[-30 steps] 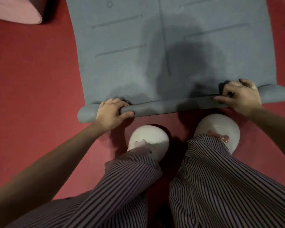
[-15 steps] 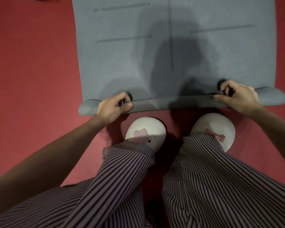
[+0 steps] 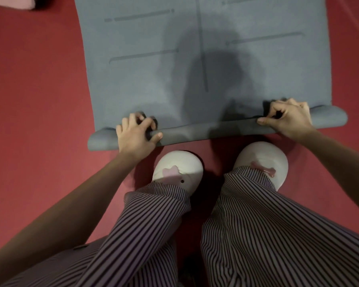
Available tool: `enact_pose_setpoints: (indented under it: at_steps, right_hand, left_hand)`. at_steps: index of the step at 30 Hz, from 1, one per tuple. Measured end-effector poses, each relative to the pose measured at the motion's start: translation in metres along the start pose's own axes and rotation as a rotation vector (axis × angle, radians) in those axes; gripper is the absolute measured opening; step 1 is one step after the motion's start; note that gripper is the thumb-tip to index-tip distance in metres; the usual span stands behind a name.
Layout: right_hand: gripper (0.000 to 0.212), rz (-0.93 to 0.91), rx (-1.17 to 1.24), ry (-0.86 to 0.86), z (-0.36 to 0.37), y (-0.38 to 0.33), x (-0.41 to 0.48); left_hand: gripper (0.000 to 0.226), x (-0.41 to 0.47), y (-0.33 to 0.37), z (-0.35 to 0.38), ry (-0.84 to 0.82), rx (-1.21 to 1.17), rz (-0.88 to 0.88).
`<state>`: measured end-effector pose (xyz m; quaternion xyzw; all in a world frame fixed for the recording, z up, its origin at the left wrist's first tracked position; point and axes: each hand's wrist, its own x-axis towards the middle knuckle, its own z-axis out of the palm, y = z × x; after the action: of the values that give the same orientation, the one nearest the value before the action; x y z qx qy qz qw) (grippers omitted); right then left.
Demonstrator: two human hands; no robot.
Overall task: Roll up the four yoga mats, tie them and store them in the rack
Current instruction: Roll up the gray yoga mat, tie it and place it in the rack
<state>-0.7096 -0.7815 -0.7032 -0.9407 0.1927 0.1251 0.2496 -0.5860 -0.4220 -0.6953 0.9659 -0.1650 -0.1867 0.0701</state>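
A grey-blue yoga mat point(image 3: 153, 83) with faint alignment lines lies flat on the red floor and runs away from me. Its near end is wound into a thin roll point(image 3: 211, 130) that spans the mat's width just ahead of my feet. My left hand point(image 3: 136, 134) grips the roll near its left end, fingers curled over the top and thumb underneath. My right hand point(image 3: 288, 118) grips it near the right end in the same way. Both ends of the roll stick out past my hands.
Red floor point(image 3: 33, 100) lies on both sides of the mat. A pink object point(image 3: 10, 2) shows at the top left corner, cut off by the frame. My white slippers point(image 3: 178, 172) and striped trouser legs stand right behind the roll.
The roll has crept a little further along the mat, and my fingers have shifted their hold over its top. The pink object has come back into view at the top left.
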Motion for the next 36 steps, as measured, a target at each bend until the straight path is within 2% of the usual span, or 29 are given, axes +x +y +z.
enact_pose_setpoints:
  at_steps: [1, 3, 5, 6, 11, 14, 18, 22, 26, 31, 36]
  right_hand:
    - [0.034, 0.002, 0.000, 0.007, 0.001, 0.000, 0.000]
    - [0.035, 0.003, 0.006, 0.021, 0.002, 0.000, -0.002]
    - [0.034, -0.027, 0.009, 0.040, 0.003, 0.001, -0.004]
    - [0.033, -0.028, 0.009, 0.044, 0.003, 0.001, -0.005]
    - [0.029, 0.033, 0.002, 0.032, 0.003, -0.001, -0.005]
    - [0.037, 0.065, 0.020, 0.031, 0.003, 0.000, -0.012]
    - [0.049, 0.057, 0.082, 0.069, 0.009, 0.001, -0.028]
    - [0.040, 0.088, 0.052, 0.037, 0.006, 0.001, -0.018]
    - [0.060, -0.043, 0.028, 0.039, 0.009, 0.005, -0.031]
    - [0.045, -0.001, 0.047, -0.029, 0.009, 0.004, -0.033]
    - [0.047, -0.021, -0.018, -0.075, 0.009, 0.002, -0.033]
  left_hand:
    - [0.028, -0.001, -0.002, 0.002, 0.062, -0.002, 0.050]
    - [0.018, -0.003, -0.008, 0.008, 0.183, 0.003, 0.290]
    - [0.012, -0.005, -0.015, 0.014, 0.214, 0.026, 0.490]
    - [0.010, -0.006, -0.017, 0.015, 0.201, 0.023, 0.525]
    - [0.036, -0.006, -0.016, 0.007, 0.048, 0.061, 0.548]
    - [0.039, -0.008, -0.001, 0.007, 0.012, 0.120, 0.603]
    - [0.045, -0.011, 0.014, 0.018, -0.075, 0.052, 0.569]
    - [0.049, -0.003, 0.011, 0.015, -0.145, 0.043, 0.539]
    - [0.059, -0.005, 0.012, 0.016, -0.227, 0.025, 0.503]
    - [0.064, -0.006, 0.017, 0.014, -0.302, -0.040, 0.482]
    - [0.069, -0.006, 0.017, 0.012, -0.323, -0.138, 0.470]
